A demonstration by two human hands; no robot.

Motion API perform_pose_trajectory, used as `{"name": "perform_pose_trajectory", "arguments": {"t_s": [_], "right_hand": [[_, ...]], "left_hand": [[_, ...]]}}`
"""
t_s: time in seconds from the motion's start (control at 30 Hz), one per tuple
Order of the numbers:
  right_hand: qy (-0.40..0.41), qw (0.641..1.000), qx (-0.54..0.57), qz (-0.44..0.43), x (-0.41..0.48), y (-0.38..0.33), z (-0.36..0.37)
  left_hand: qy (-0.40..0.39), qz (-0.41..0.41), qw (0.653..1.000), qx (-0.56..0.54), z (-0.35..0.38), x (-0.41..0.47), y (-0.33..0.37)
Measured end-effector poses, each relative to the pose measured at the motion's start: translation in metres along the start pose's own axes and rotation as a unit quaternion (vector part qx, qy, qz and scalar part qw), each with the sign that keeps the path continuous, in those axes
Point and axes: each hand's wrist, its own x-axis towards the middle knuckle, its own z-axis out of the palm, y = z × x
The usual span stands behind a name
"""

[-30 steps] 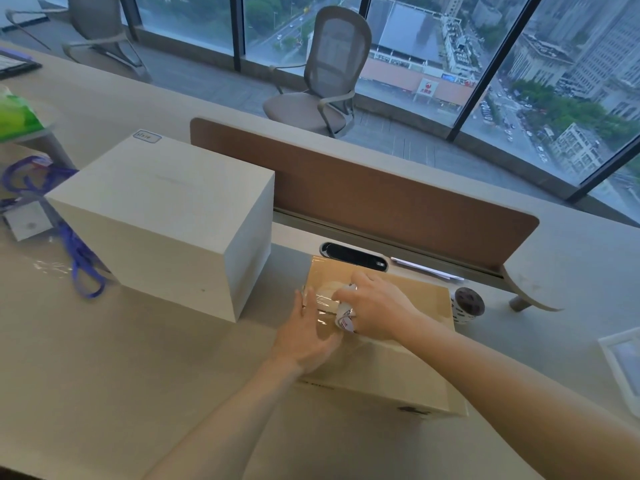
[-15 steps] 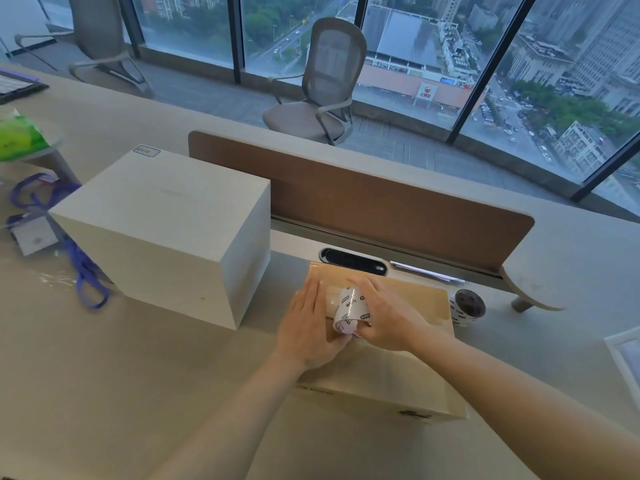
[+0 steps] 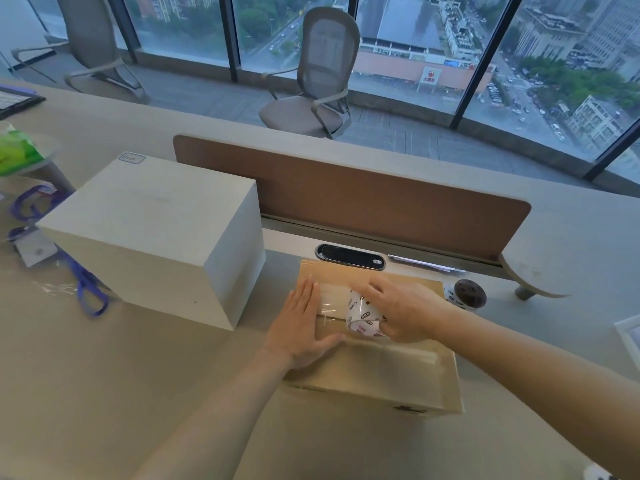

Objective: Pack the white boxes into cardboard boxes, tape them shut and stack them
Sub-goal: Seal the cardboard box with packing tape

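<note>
Left fingers: the fingers (image 3: 308, 296) of your left hand (image 3: 301, 327) lie straight and close together, flat on the left end of the lid, pinning the tape there.
Right fingers: your right hand (image 3: 405, 311) curls round the tape roll (image 3: 363, 315), which stands on the lid.
Tape: a clear strip (image 3: 330, 299) runs from your left fingers to the roll.
Done: the cardboard box (image 3: 388, 372) has its flaps closed and the seam is just begun.
Left: I judge you must tape the rest of the seam, cut it, then stack; no stack shows.
Box: tan, low and glossy on top, it sits on the desk (image 3: 104, 375) before you, near the large white box (image 3: 156, 237).
</note>
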Motion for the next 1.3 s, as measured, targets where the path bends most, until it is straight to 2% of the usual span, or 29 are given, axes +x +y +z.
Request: {"name": "perform_pose_trajectory", "arguments": {"t_s": [0.2, 0.37, 0.53, 0.6, 0.73, 0.83, 1.03, 1.3], "right_hand": [[0.042, 0.992, 0.102, 0.058, -0.041, 0.035, 0.013], [0.1, 0.987, 0.116, 0.041, -0.046, 0.026, 0.042], [0.078, 0.96, 0.264, 0.046, -0.049, 0.037, 0.047], [0.07, 0.953, 0.29, 0.05, -0.051, 0.041, 0.046], [0.077, 0.978, 0.192, 0.017, -0.056, 0.047, 0.043], [0.096, 0.984, 0.146, -0.012, -0.062, 0.062, 0.043], [0.098, 0.99, 0.091, -0.034, -0.079, 0.084, 0.037], [0.131, 0.987, 0.088, -0.023, -0.114, 0.108, 0.062]], "left_hand": [[0.001, -0.02, 1.0, 0.014, 0.0, -0.001, 0.004], [0.028, -0.042, 0.997, 0.067, 0.002, -0.004, 0.033], [0.055, -0.12, 0.991, 0.023, 0.013, 0.001, 0.052], [0.065, -0.128, 0.989, 0.02, 0.014, 0.003, 0.052], [0.085, -0.142, 0.986, 0.001, 0.016, 0.003, 0.05], [0.083, -0.153, 0.985, 0.012, 0.014, 0.004, 0.051], [0.046, -0.153, 0.987, 0.032, 0.011, 0.006, 0.053], [0.014, -0.143, 0.987, 0.077, 0.011, 0.005, 0.052]]}}
